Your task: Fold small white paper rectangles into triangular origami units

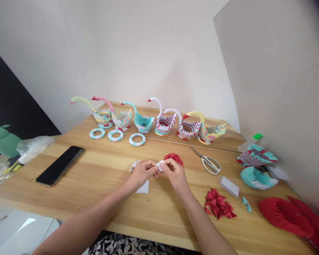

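Observation:
My left hand [142, 172] and my right hand [175, 173] meet over the middle of the wooden table [95, 177], both pinching one small white folded paper piece [160, 165] between the fingertips. A white paper sheet [144, 187] lies on the table just under my left wrist. A small cluster of red folded pieces [174, 158] sits right behind my right hand. A white crumpled bit [134, 165] lies beside my left hand.
Several modular paper swans [163, 122] line the back, with three paper rings [116, 135] before them. Scissors [208, 163], a white paper stack [229, 186], a red piece pile [218, 205] and partly built paper bodies [256, 166] lie right. A black phone [60, 165] lies left.

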The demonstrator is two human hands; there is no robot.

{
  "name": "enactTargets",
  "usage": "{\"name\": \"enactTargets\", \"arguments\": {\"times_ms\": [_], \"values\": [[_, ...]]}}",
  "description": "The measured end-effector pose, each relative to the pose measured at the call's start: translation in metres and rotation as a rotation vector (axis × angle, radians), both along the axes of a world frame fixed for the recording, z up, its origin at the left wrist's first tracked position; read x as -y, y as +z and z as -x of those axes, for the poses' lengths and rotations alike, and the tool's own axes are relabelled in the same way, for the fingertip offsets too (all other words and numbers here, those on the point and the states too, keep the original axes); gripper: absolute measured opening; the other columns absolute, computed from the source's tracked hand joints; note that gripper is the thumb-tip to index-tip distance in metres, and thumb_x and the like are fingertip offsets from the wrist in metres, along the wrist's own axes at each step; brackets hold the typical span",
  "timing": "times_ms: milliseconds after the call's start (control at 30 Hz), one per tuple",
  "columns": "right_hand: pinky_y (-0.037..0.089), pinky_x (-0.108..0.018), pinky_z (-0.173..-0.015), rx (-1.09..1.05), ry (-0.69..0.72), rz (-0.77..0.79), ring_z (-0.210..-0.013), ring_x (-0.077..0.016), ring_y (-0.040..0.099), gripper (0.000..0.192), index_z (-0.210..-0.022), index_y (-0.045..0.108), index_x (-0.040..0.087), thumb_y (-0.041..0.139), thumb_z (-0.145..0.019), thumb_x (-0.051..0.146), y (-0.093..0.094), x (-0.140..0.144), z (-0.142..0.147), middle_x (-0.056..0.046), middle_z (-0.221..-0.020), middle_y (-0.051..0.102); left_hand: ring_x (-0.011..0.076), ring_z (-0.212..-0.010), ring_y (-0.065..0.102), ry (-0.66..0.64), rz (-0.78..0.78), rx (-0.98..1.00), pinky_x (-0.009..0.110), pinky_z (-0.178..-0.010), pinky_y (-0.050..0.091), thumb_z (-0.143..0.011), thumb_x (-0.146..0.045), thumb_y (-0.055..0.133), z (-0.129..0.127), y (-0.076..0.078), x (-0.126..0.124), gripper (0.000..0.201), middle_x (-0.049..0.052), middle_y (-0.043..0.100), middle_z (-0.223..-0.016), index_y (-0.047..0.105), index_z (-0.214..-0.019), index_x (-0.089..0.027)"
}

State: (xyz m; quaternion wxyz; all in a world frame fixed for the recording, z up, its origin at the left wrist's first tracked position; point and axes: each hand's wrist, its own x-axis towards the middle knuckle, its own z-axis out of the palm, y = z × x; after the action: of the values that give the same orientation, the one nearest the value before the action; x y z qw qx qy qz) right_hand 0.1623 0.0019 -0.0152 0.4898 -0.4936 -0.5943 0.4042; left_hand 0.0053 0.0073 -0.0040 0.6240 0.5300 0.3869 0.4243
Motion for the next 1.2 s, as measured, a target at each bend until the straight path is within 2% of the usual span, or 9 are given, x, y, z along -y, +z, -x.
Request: {"name": "enactTargets", "arguments": {"times_ms": [200, 300, 433, 533, 733, 967, 1100, 1200], "values": [[0.040, -0.024, -0.058, 0.025, -0.034, -0.021, -0.060, -0.0126, 0.049, 0.026, -0.068, 0.054, 0.019, 0.060, -0.080, 0.041, 0.002, 0.002, 0.001, 0.002, -0.063, 0.054, 0.0114, -0.055, 0.057, 0.002, 0.041, 0.026, 0.025, -0.059, 0.046, -0.069, -0.043, 0.069, 0.000, 0.001, 0.001, 0.031, 0.004, 0.067, -0.066, 0.063, -0.067, -0.012], [0.042, -0.025, -0.061, 0.009, 0.002, -0.021, -0.063, -0.0134, 0.051, 0.027, -0.069, 0.055, 0.019, 0.058, -0.081, 0.042, 0.003, 0.002, 0.000, 0.001, -0.065, 0.056, 0.0114, -0.055, 0.057, 0.015, 0.058, 0.033, 0.025, -0.060, 0.045, -0.069, -0.041, 0.069, 0.001, 0.002, 0.001, 0.029, 0.005, 0.067, -0.067, 0.063, -0.068, -0.012], [0.045, -0.026, -0.066, -0.047, 0.061, 0.012, -0.067, -0.0150, 0.056, 0.025, -0.082, 0.059, 0.019, 0.055, -0.084, 0.043, 0.004, 0.000, -0.003, 0.000, -0.072, 0.061, 0.0110, -0.056, 0.057, 0.073, 0.045, 0.039, 0.025, -0.062, 0.046, -0.072, -0.037, 0.067, 0.004, 0.002, -0.001, 0.025, 0.005, 0.067, -0.069, 0.064, -0.070, -0.012], [0.045, -0.026, -0.065, 0.030, 0.059, 0.004, -0.068, -0.0154, 0.057, 0.020, -0.081, 0.059, 0.018, 0.061, -0.080, 0.038, 0.002, 0.000, -0.002, -0.001, -0.074, 0.063, 0.0109, -0.057, 0.057, 0.072, 0.029, 0.046, 0.025, -0.062, 0.046, -0.073, -0.037, 0.066, 0.005, 0.001, -0.003, 0.025, 0.004, 0.067, -0.069, 0.065, -0.072, -0.012], [0.046, -0.029, -0.069, 0.252, -0.016, -0.189, -0.070, -0.0169, 0.059, 0.011, -0.075, 0.058, 0.021, 0.057, -0.083, 0.028, 0.001, 0.002, 0.000, -0.002, -0.074, 0.064, 0.0112, -0.059, 0.057, 0.059, 0.001, 0.000, 0.024, -0.062, 0.046, -0.075, -0.040, 0.064, 0.005, 0.005, -0.002, 0.027, 0.004, 0.067, -0.071, 0.066, -0.073, -0.013], [0.047, -0.033, -0.073, 0.443, 0.010, -0.426, -0.080, -0.0204, 0.060, 0.014, -0.084, 0.062, 0.023, 0.049, -0.088, 0.022, 0.001, 0.003, -0.005, -0.006, -0.083, 0.065, 0.0116, -0.056, 0.056, 0.092, -0.004, -0.092, 0.024, -0.060, 0.045, -0.074, -0.039, 0.063, 0.011, 0.006, -0.007, 0.028, 0.005, 0.067, -0.066, 0.066, -0.064, -0.013], [0.046, -0.034, -0.078, 0.459, 0.016, -0.491, -0.086, -0.0209, 0.060, 0.017, -0.087, 0.064, 0.023, 0.048, -0.089, 0.019, 0.001, 0.003, -0.007, -0.007, -0.087, 0.066, 0.0112, -0.056, 0.056, 0.058, -0.002, -0.089, 0.024, -0.060, 0.045, -0.074, -0.038, 0.062, 0.013, 0.004, -0.009, 0.027, 0.004, 0.067, -0.066, 0.066, -0.066, -0.013], [0.046, -0.034, -0.079, 0.426, 0.016, -0.474, -0.087, -0.0208, 0.061, 0.014, -0.086, 0.065, 0.023, 0.051, -0.087, 0.020, 0.003, 0.002, -0.007, -0.006, -0.087, 0.066, 0.0110, -0.056, 0.056, 0.048, -0.012, -0.084, 0.024, -0.061, 0.045, -0.074, -0.037, 0.063, 0.014, 0.002, -0.010, 0.025, 0.004, 0.067, -0.067, 0.066, -0.067, -0.013]]}}
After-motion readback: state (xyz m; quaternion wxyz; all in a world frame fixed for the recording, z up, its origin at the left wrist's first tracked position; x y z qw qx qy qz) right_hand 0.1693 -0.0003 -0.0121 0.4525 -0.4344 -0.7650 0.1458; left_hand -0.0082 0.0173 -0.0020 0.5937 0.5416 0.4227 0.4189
